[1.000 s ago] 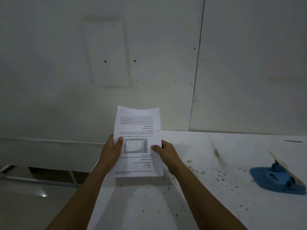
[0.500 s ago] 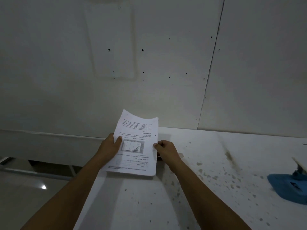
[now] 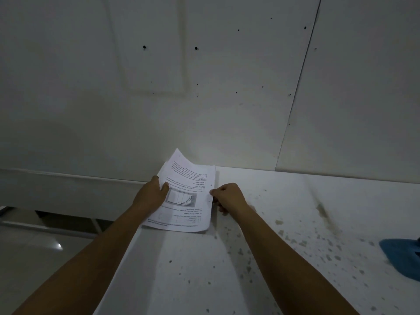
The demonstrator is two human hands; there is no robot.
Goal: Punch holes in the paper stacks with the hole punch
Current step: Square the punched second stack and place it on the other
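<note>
forearms reach out over our stained white table (image 3: 284, 258). our left hand (image 3: 151, 195) grips the left edge of the printed white paper stack (image 3: 186, 194), thumb on top; our right hand (image 3: 228, 197) pinches its right edge, fingers curled. the stack's long axis runs away from us, far corner lifted. the blue hole punch (image 3: 403, 256) lies well to the right, nearer our right hand.

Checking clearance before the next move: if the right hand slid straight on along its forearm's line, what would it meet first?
The right hand already pinches the paper stack at its right edge, so it meets the stack at once. Beyond it lies the left hand, then probably the wall.
</note>
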